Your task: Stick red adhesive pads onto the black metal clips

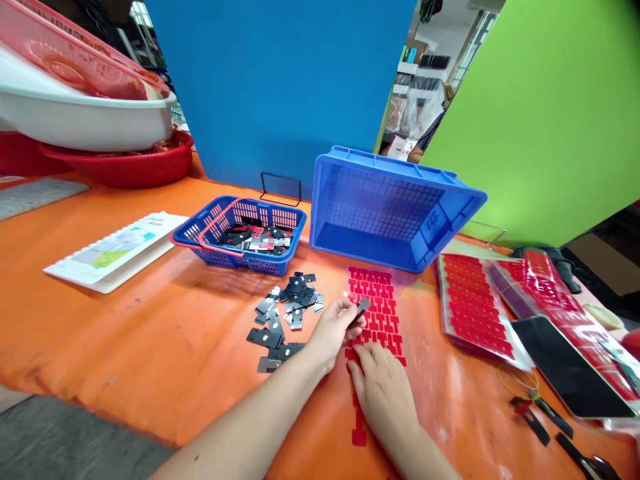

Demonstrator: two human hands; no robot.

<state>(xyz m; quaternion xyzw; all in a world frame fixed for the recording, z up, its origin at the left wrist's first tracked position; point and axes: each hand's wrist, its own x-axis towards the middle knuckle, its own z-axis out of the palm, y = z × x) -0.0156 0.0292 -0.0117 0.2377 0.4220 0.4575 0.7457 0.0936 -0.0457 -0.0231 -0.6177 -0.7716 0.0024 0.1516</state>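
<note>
Blue slotted plastic basket (239,235) holds dark metal plates; left hand (334,330) pinches one small dark metal plate (362,308), right hand (383,390) lies open, flat on the red sticker sheet (376,308).

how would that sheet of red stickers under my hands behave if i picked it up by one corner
The red sticker sheet lies dead flat on the orange table, so it is probably thin and would droop. It looks light for its size. Pieces seem partly peeled near the right hand, so it may tear or shed bits.
</note>
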